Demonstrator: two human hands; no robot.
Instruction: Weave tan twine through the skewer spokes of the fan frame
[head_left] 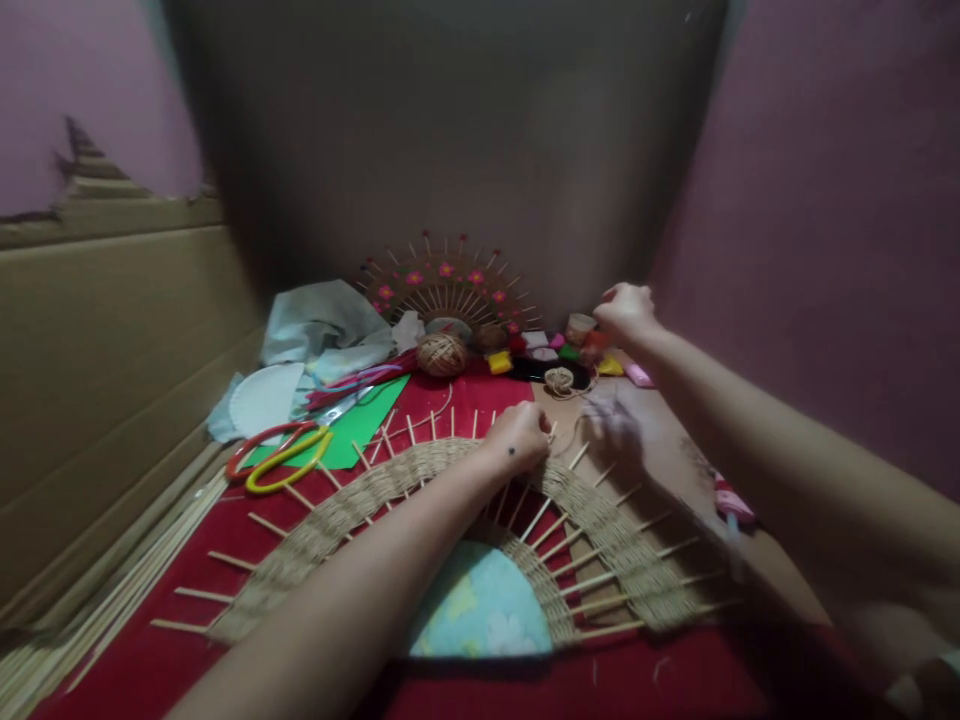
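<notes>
A half-round woven fan (424, 462), made of pale sticks with twine bands, lies before me. Blue patterned cloth (484, 605) covers its centre. My left hand (521, 435) is closed at the top of the outer band, fingers pinched by a stick end; the exact grip is partly hidden. A thin strand of twine curves up to the right of these fingers. My right hand (626, 312) is raised at the back right, curled closed above small coloured packets; what it holds, if anything, cannot be made out. A small ball of twine (559, 380) sits below and left of it.
Scissors (289, 455) with red and yellow handles lie left on green paper (375, 425). A larger twine ball (441, 354) and a decorated fan (446, 275) stand behind. Cardboard (112, 400) borders the left; a purple wall (825, 250) rises right. Sticks (142, 590) lie front left.
</notes>
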